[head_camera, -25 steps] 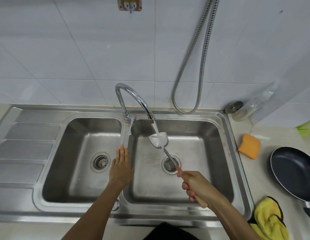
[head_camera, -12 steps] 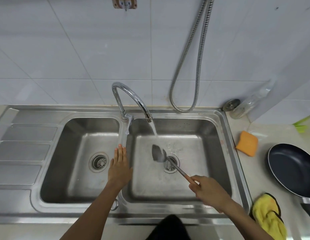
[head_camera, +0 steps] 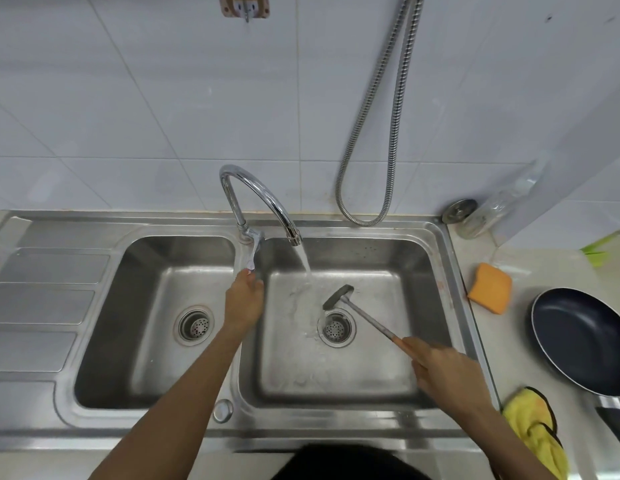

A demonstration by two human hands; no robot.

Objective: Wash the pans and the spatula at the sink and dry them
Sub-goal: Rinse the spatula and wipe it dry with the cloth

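1. Steel tap lever (head_camera: 253,252) hangs over the divider between the basins. The left hand (head_camera: 244,299) reaches up to its lower tip with fingers bunched there; whether they pinch it or only press cannot be told.
2. Water (head_camera: 305,268) falls into the right basin of the sink (head_camera: 443,271), just left of the spatula's head.
3. The spatula (head_camera: 339,295) is held above the drain (head_camera: 336,329), beside the stream and not under it. Its long axis runs diagonally, with the head pointing up-left toward the tap and the handle down-right.
4. The right hand (head_camera: 447,375) is curled round the handle end, so the head lies up-left of it.
5. The pan (head_camera: 582,337) and yellow cloth (head_camera: 533,427) lie on the counter further right, nearer this hand; drying likely means swinging the spatula rightward.
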